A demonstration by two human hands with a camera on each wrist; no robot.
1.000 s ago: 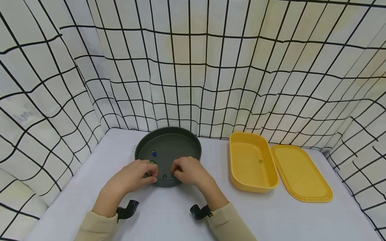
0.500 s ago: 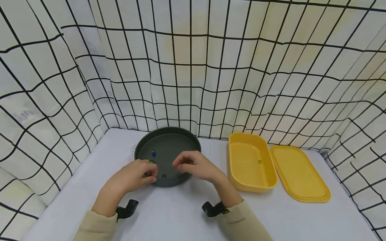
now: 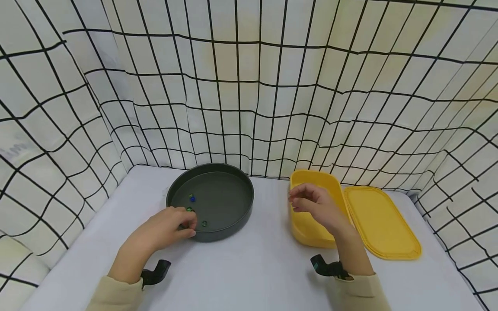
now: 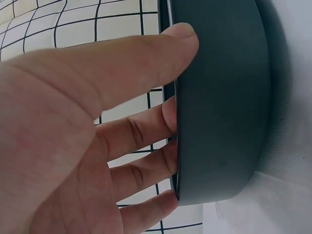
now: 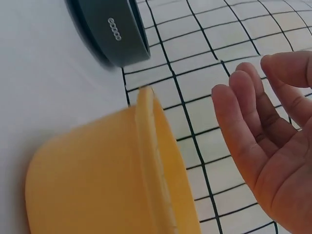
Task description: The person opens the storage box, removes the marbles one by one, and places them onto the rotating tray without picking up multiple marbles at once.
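Note:
My left hand (image 3: 167,229) grips the near left rim of a dark grey round pan (image 3: 223,194). In the left wrist view, its thumb lies on the outer wall and the other fingers reach inside. Several small marbles lie in the pan, among them a blue marble (image 3: 192,199), a green marble (image 3: 189,209) and a dark greenish one. Over the left side of a yellow rectangular container (image 3: 307,233) hovers my right hand (image 3: 314,206). Its thumb and index fingertips come close together; whether something small is between them is hidden.
A flat yellow lid (image 3: 383,224) lies right of the container. White sheeting with black netting (image 3: 233,95) walls in the white table (image 3: 249,276) at the back and both sides. Each wrist wears a black camera mount.
My right hand has risen from the pan and moved right, over the yellow container. My left hand has kept its grip on the rim. The view has turned slightly right.

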